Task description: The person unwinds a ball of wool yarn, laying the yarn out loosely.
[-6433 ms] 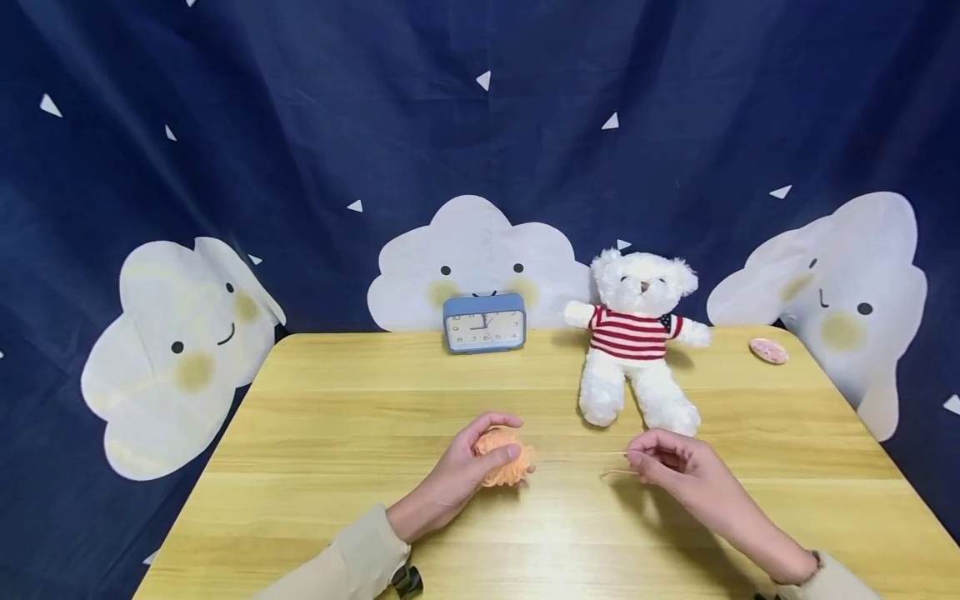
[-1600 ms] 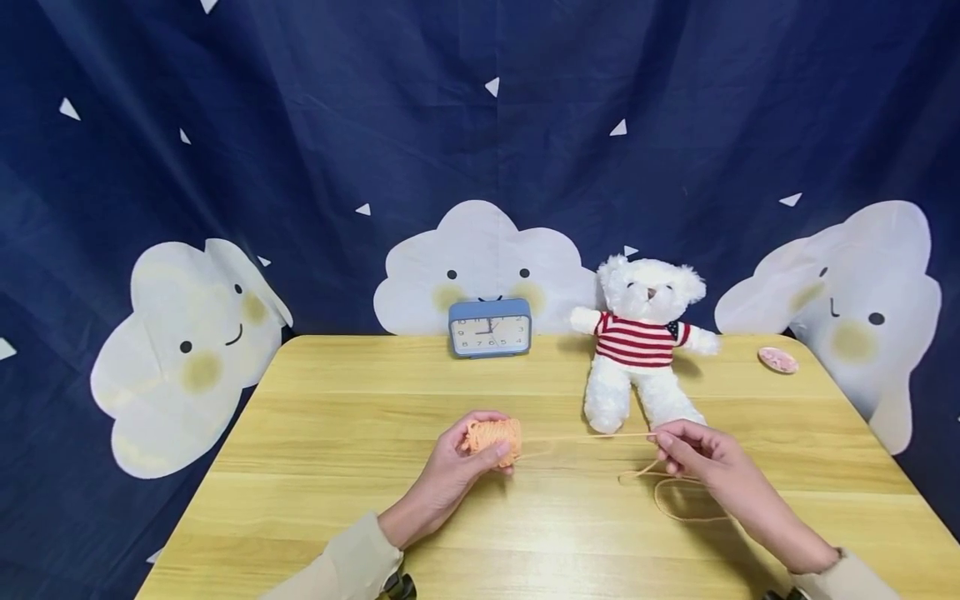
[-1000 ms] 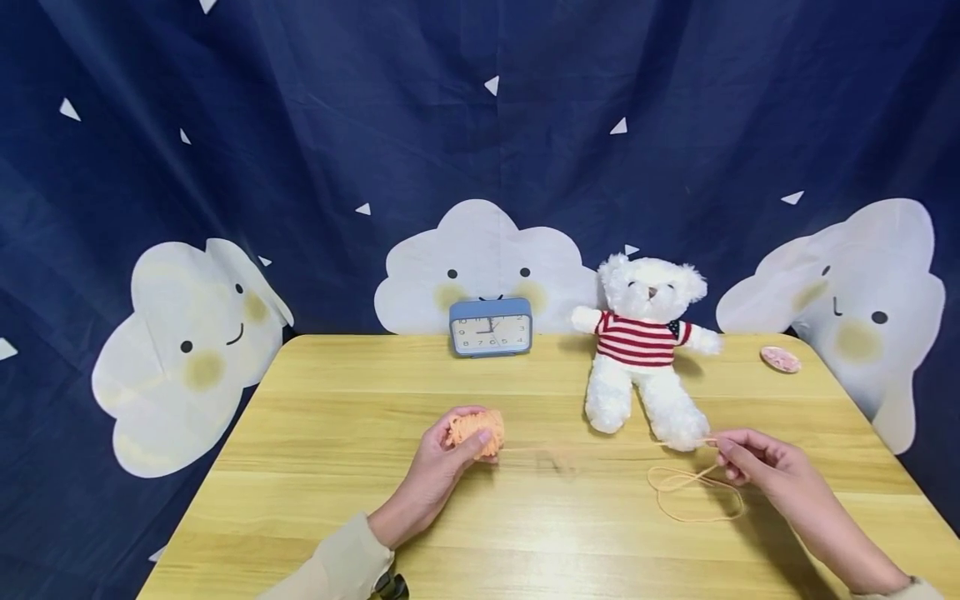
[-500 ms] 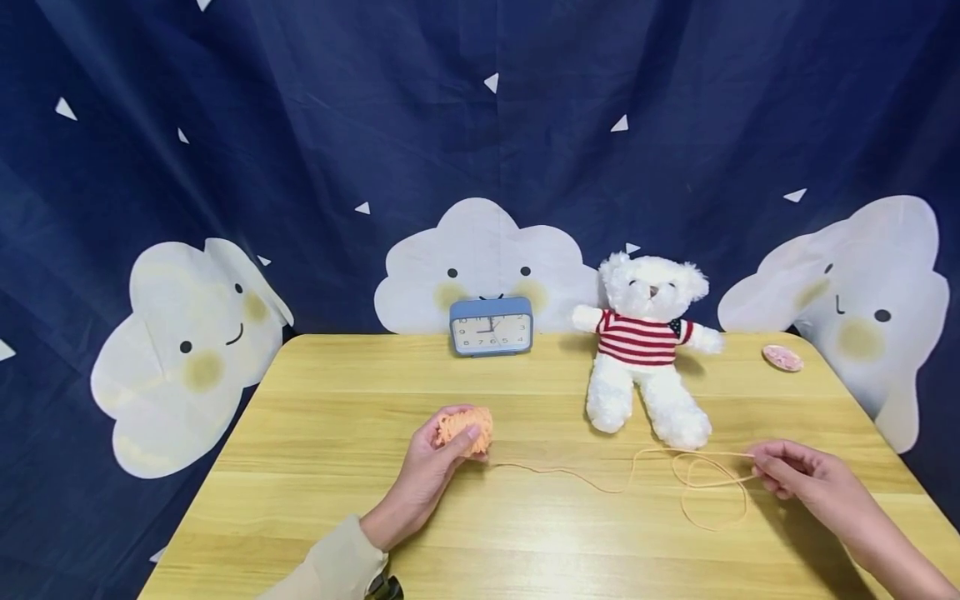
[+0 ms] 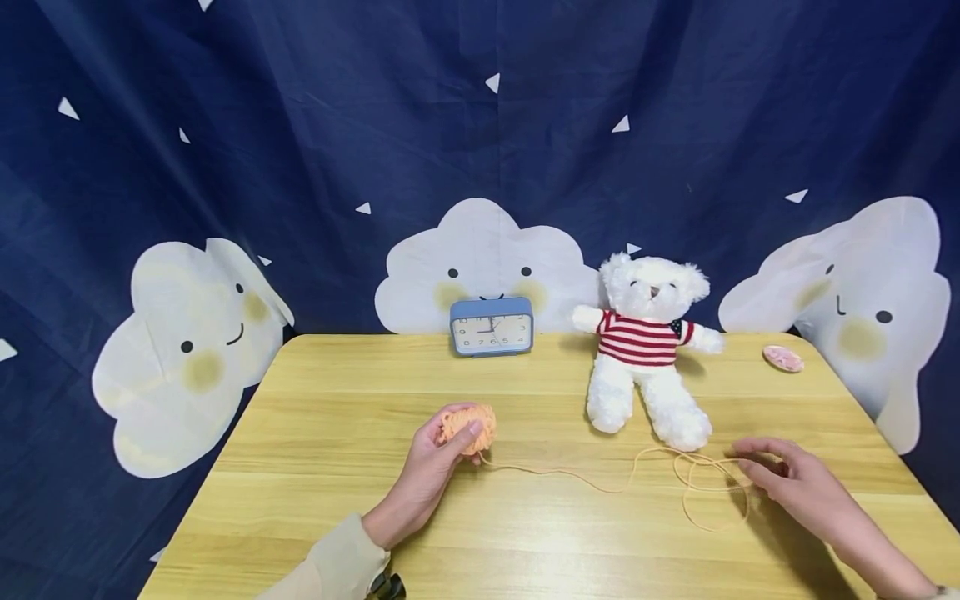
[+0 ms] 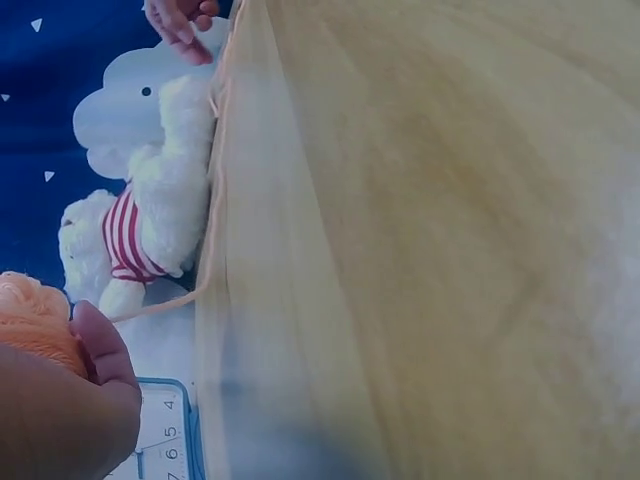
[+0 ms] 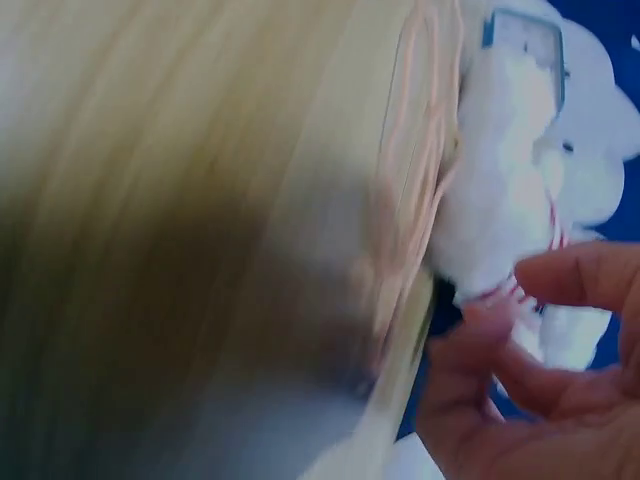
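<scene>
I have the left hand (image 5: 423, 471) gripping the yarn ball (image 5: 461, 420); its strand (image 5: 555, 472) trails right to loops (image 5: 708, 487) just left of the loosely parted, empty right hand (image 5: 802, 492).

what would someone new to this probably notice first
Probably the white teddy bear in a striped sweater, toward the back of the table, right of the blue clock. Next, likely the bundle of orange yarn in the left hand, its strand running in loops toward the right hand.
</scene>
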The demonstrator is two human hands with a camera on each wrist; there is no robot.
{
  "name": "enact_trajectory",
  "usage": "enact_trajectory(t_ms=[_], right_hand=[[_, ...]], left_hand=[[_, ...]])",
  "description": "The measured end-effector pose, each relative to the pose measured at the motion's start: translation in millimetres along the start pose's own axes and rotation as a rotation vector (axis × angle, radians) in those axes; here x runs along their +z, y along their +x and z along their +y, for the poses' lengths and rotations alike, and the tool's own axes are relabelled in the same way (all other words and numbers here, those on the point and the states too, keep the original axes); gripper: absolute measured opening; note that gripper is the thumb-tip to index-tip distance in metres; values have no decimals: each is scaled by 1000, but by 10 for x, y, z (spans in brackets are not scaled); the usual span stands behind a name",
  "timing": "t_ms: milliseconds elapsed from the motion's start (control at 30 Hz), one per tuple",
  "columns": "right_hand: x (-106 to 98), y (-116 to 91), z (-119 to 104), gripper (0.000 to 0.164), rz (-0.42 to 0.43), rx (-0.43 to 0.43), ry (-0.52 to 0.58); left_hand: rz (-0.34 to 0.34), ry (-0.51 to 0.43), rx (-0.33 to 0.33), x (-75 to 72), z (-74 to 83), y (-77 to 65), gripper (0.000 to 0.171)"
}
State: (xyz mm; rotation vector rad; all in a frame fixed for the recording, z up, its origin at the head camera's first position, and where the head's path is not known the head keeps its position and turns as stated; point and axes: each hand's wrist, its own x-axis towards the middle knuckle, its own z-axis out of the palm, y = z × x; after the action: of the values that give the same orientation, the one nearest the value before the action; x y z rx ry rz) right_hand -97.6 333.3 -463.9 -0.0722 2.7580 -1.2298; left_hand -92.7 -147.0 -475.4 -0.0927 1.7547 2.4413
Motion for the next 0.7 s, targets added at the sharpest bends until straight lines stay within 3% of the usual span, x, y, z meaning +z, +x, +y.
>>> enact_trajectory(t_ms=[133,233,300,433,567,700], right_hand=[[219,-35,-211,28,157,-89,-39],[441,-15,-421,25,134,-114,82],[594,23,-567,24,64,-119,197],[848,138,-807,31,-168,-111,412],[1057,260,-962,41,-383,-139,500],[1261,357,-1092,46,-525,-148,539]], left_hand=[[3,-9,-4,21,21,-5,39],[2,-12,-4,37,41,-9,36],[-2,-13,-5,48,54,-10,35],[-20,-16,-5,74,75,-6,34],[-39,-21,-6,96,88,-1,35],[-58,-32,-9,109,105,-4,37]])
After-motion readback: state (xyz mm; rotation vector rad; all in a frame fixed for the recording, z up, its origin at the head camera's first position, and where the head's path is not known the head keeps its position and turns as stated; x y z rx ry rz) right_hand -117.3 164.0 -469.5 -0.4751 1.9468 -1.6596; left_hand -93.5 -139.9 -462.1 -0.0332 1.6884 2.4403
